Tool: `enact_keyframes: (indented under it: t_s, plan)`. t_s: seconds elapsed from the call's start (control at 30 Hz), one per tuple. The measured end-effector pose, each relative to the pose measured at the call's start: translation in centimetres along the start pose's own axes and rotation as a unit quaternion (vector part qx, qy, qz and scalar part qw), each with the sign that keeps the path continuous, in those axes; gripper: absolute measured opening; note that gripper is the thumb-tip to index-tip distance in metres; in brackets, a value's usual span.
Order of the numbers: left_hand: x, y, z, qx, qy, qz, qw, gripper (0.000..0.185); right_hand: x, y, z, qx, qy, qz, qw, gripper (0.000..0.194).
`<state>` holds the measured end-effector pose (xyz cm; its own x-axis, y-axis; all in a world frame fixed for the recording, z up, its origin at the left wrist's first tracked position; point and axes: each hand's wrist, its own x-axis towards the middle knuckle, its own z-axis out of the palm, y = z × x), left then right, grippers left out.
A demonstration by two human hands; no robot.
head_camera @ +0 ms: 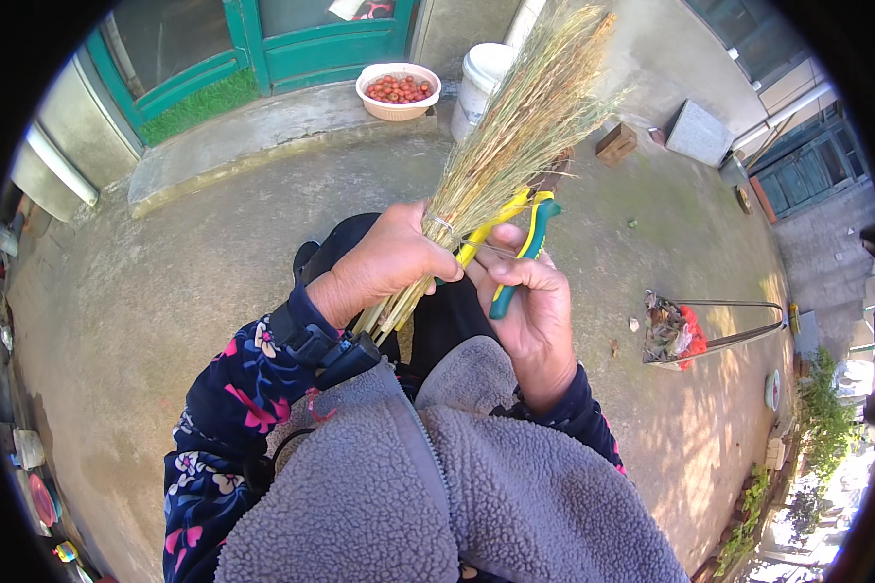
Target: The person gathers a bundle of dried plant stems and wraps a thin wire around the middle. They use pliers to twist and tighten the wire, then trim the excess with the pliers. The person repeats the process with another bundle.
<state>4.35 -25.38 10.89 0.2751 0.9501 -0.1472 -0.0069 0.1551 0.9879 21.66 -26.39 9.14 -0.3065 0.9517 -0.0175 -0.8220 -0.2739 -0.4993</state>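
Note:
My left hand grips a bundle of dry grass stalks near its lower end, thumb across the stems. The feathery tops point up and to the right. A thin wire circles the bundle just above my thumb, and a loose strand stretches toward my right hand. That hand holds pliers with yellow and green handles, spread apart, their rusty head partly behind the grass. Thumb and forefinger of this hand meet close to the wire strand.
Ahead on a concrete step stands a basin of small red fruit, beside a white lidded bucket. A wooden block lies farther right. On the right, a long-handled dustpan holds litter. Plants line the far right.

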Motion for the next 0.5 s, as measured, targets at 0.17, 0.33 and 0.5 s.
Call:
enact_keyframes:
  t_s: [0.17,0.33,0.5]
  plan:
    - [0.0,0.4,-1.2,-0.020,0.020,0.005,1.000,0.040,0.3,-0.4,-0.8,-0.024,-0.050,-0.011,0.998,0.047]
    - [0.4,1.4,-2.9,0.021,0.154,0.029,0.987,0.045,-3.6,-3.7,-3.6,-0.299,0.051,-0.069,0.950,0.044]
    - [0.2,1.7,-3.3,0.050,0.167,0.032,0.984,0.045,-5.3,-3.2,-5.3,-0.725,-0.014,-0.221,0.652,0.049]
